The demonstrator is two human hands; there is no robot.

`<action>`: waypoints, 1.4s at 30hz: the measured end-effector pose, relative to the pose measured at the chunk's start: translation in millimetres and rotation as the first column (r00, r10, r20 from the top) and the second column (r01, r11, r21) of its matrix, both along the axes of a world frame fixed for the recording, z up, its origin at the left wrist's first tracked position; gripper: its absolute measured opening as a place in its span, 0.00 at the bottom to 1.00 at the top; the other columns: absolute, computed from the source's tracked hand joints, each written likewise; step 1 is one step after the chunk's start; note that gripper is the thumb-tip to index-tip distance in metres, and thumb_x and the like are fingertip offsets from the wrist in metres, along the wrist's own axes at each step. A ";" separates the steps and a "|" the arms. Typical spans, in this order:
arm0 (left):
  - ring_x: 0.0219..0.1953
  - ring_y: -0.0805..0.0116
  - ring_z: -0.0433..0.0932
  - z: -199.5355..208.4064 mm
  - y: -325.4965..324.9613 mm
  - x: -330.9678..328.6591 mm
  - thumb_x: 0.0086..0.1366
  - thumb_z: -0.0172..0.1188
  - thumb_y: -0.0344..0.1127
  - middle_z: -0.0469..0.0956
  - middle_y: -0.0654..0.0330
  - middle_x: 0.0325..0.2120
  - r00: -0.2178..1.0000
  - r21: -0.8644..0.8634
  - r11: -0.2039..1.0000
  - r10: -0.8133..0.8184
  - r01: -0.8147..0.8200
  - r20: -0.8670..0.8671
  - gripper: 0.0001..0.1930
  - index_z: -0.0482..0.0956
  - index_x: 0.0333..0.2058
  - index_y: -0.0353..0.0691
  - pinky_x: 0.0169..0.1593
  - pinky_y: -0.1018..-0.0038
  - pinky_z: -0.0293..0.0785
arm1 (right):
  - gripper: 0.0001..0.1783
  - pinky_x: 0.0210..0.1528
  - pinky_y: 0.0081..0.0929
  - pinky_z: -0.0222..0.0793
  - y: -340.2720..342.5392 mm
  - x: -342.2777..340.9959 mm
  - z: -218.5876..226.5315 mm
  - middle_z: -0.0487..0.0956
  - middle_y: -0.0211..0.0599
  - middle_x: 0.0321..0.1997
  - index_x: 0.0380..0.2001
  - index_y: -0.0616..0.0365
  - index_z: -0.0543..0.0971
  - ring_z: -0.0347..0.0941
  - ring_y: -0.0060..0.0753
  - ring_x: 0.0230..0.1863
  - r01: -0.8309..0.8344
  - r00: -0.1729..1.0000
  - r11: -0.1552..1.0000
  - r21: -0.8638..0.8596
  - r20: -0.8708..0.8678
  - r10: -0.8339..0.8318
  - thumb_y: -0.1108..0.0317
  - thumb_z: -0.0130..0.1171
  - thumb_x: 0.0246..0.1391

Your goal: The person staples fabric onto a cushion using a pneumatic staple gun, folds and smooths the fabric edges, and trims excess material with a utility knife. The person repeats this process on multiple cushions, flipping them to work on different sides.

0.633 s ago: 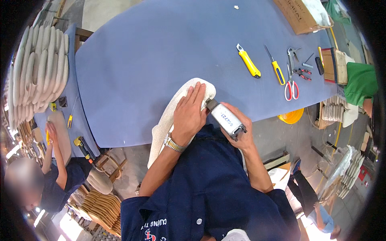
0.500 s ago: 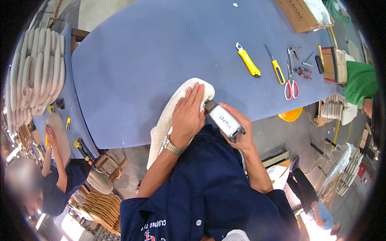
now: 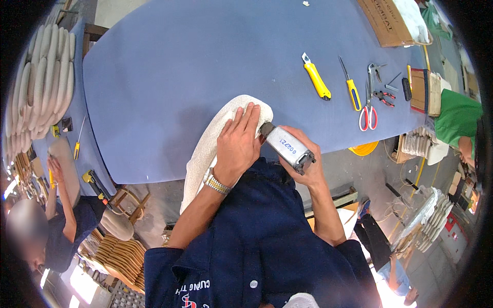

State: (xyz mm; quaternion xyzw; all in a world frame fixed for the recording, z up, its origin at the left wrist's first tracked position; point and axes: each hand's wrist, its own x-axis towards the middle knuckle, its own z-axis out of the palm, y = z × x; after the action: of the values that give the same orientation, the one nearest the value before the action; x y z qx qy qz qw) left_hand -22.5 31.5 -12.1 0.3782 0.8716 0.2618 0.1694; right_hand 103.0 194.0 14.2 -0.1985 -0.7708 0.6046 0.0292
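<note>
Currently, my left hand point(image 3: 237, 146) lies flat, fingers spread, pressed on top of the cream padded seat piece point(image 3: 215, 143). That piece rests at the near edge of the blue table point(image 3: 169, 72), its rounded far end on the surface and its near end overhanging the edge toward my body. A metal wristwatch point(image 3: 217, 183) sits on the left wrist.

My right hand point(image 3: 303, 164) is closed around the grey staple gun point(image 3: 286, 146), fingers wrapped about its body. The tool's dark nose touches the right side of the seat piece, just beside the left fingertips, at the table's near edge.

Toward the far right corner of the surface, these items lie well apart from both hands:
- a yellow utility knife point(image 3: 316, 78);
- a yellow-handled screwdriver point(image 3: 351, 87), just right of the knife;
- red-handled scissors point(image 3: 368, 113), near the right edge;
- pliers point(image 3: 374, 74) and a small red-handled tool point(image 3: 384, 96);
- a cardboard box point(image 3: 385, 20) at the far edge.

A second blue bench at my left carries a row of cream seat pieces point(image 3: 46, 77). Another person in a dark shirt point(image 3: 61, 220) works at its near end. Stacked wooden seat bases point(image 3: 120, 256) stand on the floor below. A person in a green shirt point(image 3: 457, 118) is at the right edge.
</note>
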 end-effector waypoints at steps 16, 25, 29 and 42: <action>0.64 0.48 0.75 1.5 -8.4 -8.6 0.63 0.69 0.40 0.76 0.47 0.63 0.994 0.119 0.988 0.103 -0.099 -0.026 0.33 0.72 0.65 0.35 0.63 0.61 0.75 | 0.34 0.60 0.47 0.72 116.9 -13.7 -142.2 0.75 0.48 0.62 0.64 0.53 0.75 0.73 0.56 0.61 0.125 0.961 0.795 0.594 0.128 -0.247 0.63 0.72 0.52; 0.66 0.44 0.73 20.3 -17.7 -24.0 0.64 0.68 0.53 0.73 0.41 0.64 0.988 0.035 0.996 0.074 -0.080 0.136 0.41 0.67 0.68 0.34 0.68 0.58 0.69 | 0.26 0.53 0.40 0.77 127.5 -75.7 -116.3 0.84 0.44 0.50 0.55 0.57 0.81 0.82 0.47 0.49 0.317 0.935 0.854 0.413 0.011 -0.353 0.62 0.72 0.54; 0.68 0.49 0.72 37.5 -19.2 -37.4 0.73 0.61 0.47 0.71 0.41 0.66 0.952 0.294 0.943 0.062 -0.153 0.298 0.35 0.64 0.69 0.29 0.70 0.60 0.66 | 0.24 0.51 0.36 0.78 38.2 -69.1 -6.8 0.86 0.41 0.47 0.52 0.59 0.83 0.84 0.43 0.46 0.202 0.940 0.976 0.084 -0.296 -0.169 0.64 0.74 0.53; 0.23 0.78 0.77 108.1 -45.1 -61.2 0.82 0.47 0.48 0.81 0.63 0.26 0.867 0.369 0.801 0.345 -0.472 0.359 0.23 0.74 0.59 0.33 0.28 0.80 0.75 | 0.12 0.34 0.34 0.79 -63.0 -24.6 17.8 0.87 0.38 0.29 0.42 0.58 0.84 0.84 0.40 0.27 -0.149 0.969 0.963 0.226 -0.160 0.187 0.62 0.67 0.60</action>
State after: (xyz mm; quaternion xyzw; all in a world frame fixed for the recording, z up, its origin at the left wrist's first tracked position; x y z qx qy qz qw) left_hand -83.7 -13.6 96.0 0.1680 0.8172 0.5343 0.1359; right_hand 78.4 131.0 32.0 -0.0726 -0.8394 0.5344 0.0681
